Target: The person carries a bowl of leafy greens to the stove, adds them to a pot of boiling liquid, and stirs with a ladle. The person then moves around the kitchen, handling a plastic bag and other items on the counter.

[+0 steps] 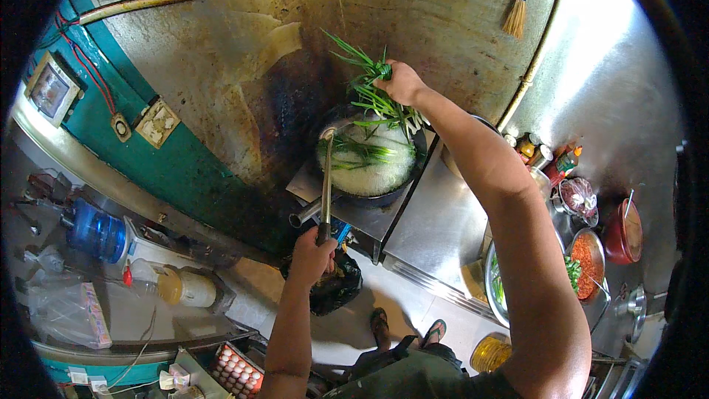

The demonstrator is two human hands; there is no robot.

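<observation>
My right hand grips a bunch of long green stalks, like scallions or garlic chives, above the far side of a dark wok. Some of the stalks hang down over the wok's contents. White frothy liquid fills much of the wok, and loose green stalks lie in it. In my left hand is the dark grip of a long-handled metal utensil. Its head reaches the wok's left side, and its exact shape is hard to make out. The wok's hollow handle points toward me.
A steel counter adjoins the stove on the right. Farther right are a metal bowl with greens, a bowl of chopped orange-red food, a red pot and sauce bottles. A black plastic bag sits below my left hand.
</observation>
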